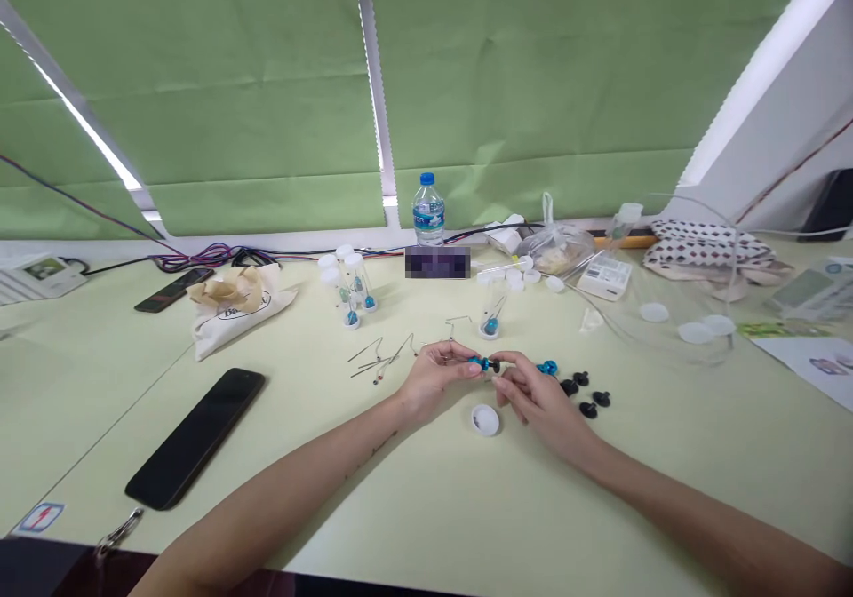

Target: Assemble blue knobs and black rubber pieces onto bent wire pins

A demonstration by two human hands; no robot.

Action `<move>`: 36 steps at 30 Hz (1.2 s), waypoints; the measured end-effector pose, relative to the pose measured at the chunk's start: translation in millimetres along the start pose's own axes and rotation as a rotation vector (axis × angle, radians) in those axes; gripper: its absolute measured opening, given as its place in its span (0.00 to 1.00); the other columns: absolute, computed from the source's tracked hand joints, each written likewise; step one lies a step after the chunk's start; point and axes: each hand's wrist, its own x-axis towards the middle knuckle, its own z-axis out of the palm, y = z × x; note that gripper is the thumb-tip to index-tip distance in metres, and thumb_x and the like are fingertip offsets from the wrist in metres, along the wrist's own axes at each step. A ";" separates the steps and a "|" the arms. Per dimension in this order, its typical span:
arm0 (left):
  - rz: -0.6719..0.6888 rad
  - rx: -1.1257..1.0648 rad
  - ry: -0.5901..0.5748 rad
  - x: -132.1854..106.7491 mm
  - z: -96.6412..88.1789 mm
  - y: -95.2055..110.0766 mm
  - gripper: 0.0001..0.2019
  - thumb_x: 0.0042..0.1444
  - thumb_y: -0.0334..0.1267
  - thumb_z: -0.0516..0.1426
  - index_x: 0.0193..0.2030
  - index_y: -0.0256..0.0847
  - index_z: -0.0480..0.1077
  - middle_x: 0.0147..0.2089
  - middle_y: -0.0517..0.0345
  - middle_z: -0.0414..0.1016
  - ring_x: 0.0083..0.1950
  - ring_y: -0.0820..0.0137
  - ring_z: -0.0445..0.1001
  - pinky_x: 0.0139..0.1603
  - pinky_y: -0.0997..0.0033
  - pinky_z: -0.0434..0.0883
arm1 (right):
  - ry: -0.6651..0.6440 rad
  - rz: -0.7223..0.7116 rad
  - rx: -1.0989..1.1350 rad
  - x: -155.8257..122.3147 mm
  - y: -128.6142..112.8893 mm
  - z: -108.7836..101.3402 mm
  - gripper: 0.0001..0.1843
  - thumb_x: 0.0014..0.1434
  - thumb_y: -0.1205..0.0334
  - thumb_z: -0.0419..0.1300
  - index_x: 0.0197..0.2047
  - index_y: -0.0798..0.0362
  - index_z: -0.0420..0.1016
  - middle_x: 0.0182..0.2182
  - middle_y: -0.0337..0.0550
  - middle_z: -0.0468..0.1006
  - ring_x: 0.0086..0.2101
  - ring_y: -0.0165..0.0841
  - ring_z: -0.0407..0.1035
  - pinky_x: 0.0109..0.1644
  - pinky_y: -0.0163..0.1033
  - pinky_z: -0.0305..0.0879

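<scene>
My left hand (436, 373) is closed, pinching a small shiny blue part (477, 363) between thumb and fingers. My right hand (533, 393) is closed at a small black flanged part (495, 366), which meets the right end of the blue part. Whether the two are joined I cannot tell. Just below my hands lies a white round cap (485, 419) with tiny bits in it. Beside my right hand are another blue part (547, 367) and several black flanged pieces (601, 398). Bent thin metal rods (379, 357) lie left of my left hand.
Clear tubes with white caps (347, 286) stand at the back left, another tube (491, 308) beyond my hands. A water bottle (427, 210) is by the wall. A phone (196, 437) and a cloth pouch (236, 308) lie left; white lids (697, 330) and a plastic bag (556, 246) are right.
</scene>
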 end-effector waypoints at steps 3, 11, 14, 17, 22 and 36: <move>-0.005 0.000 0.003 0.2 0.9 1.0 0.15 0.39 0.36 0.72 0.34 0.33 0.76 0.33 0.52 0.80 0.36 0.68 0.78 0.49 0.60 0.71 | -0.012 -0.003 -0.005 -0.7 0.6 -0.1 0.19 0.67 0.49 0.47 0.56 0.48 0.60 0.26 0.35 0.73 0.22 0.30 0.60 0.28 0.37 0.60; -0.033 0.014 0.001 -0.9 2.9 3.3 0.15 0.39 0.36 0.72 0.33 0.33 0.76 0.33 0.53 0.80 0.35 0.69 0.78 0.48 0.62 0.73 | -0.032 0.005 0.002 -2.1 4.2 -0.9 0.20 0.67 0.52 0.48 0.60 0.48 0.59 0.28 0.37 0.74 0.25 0.32 0.64 0.30 0.38 0.61; -0.052 0.026 -0.010 -0.7 2.5 1.6 0.15 0.39 0.35 0.72 0.33 0.33 0.77 0.33 0.52 0.80 0.36 0.68 0.78 0.47 0.63 0.72 | -0.039 0.024 0.008 -3.5 7.1 -2.1 0.20 0.67 0.53 0.48 0.60 0.47 0.60 0.29 0.37 0.73 0.26 0.32 0.65 0.30 0.38 0.61; -0.072 0.035 -0.021 -1.0 2.8 1.9 0.14 0.39 0.33 0.72 0.34 0.33 0.77 0.34 0.52 0.80 0.36 0.69 0.78 0.46 0.64 0.71 | -0.044 0.039 0.026 -4.9 7.9 -3.0 0.19 0.67 0.52 0.49 0.58 0.46 0.61 0.30 0.37 0.72 0.26 0.31 0.64 0.30 0.38 0.61; -0.104 0.013 -0.005 -1.1 3.4 4.1 0.14 0.39 0.34 0.72 0.32 0.33 0.76 0.32 0.52 0.80 0.35 0.69 0.78 0.46 0.65 0.71 | -0.065 0.064 0.061 -5.5 6.4 -4.2 0.17 0.66 0.50 0.51 0.55 0.46 0.62 0.29 0.36 0.69 0.25 0.31 0.62 0.29 0.37 0.60; -0.174 -0.008 -0.049 -2.1 2.7 3.1 0.14 0.37 0.34 0.72 0.31 0.34 0.77 0.31 0.53 0.80 0.31 0.69 0.78 0.42 0.64 0.73 | -0.102 0.085 0.103 -6.7 16.5 -8.8 0.16 0.65 0.47 0.51 0.46 0.49 0.68 0.21 0.33 0.63 0.22 0.30 0.60 0.27 0.37 0.58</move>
